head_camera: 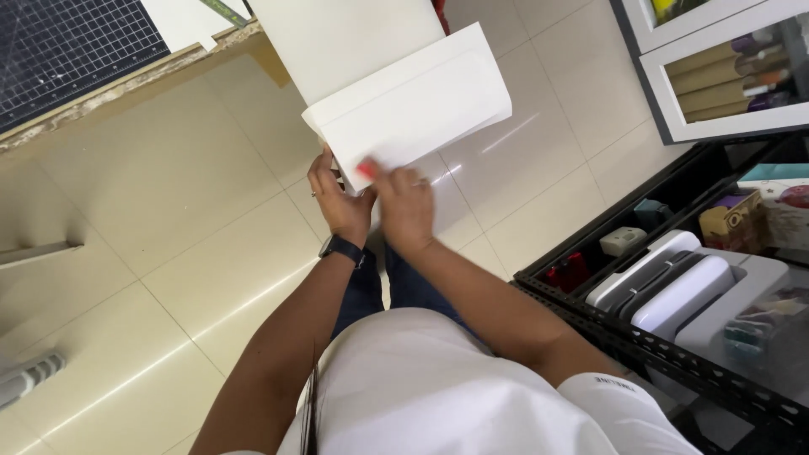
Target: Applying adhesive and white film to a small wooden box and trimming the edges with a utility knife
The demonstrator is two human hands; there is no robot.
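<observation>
Black metal shelving (640, 341) on the right holds several containers: a white and grey case (674, 282) lying flat, a small white box (622, 241), something red (569, 271) tucked in a compartment, and a brown cardboard box (731, 221) farther back. Above it, a white-framed cabinet (666, 76) shows rolls (725, 80) of tan and purple material stacked behind its glass.

Both hands are raised in front of the body over the tiled floor (152, 253), holding folded white paper sheets (413, 105) by the lower edge. The left hand (337, 198), a dark watch (341, 248) on its wrist, grips the bottom left corner with curled fingers. The right hand (406, 206) pinches the edge just beside it, thumb on top, red nail showing. A bench (126, 80) with a dark gridded cutting mat (67, 46) stands at upper left.
</observation>
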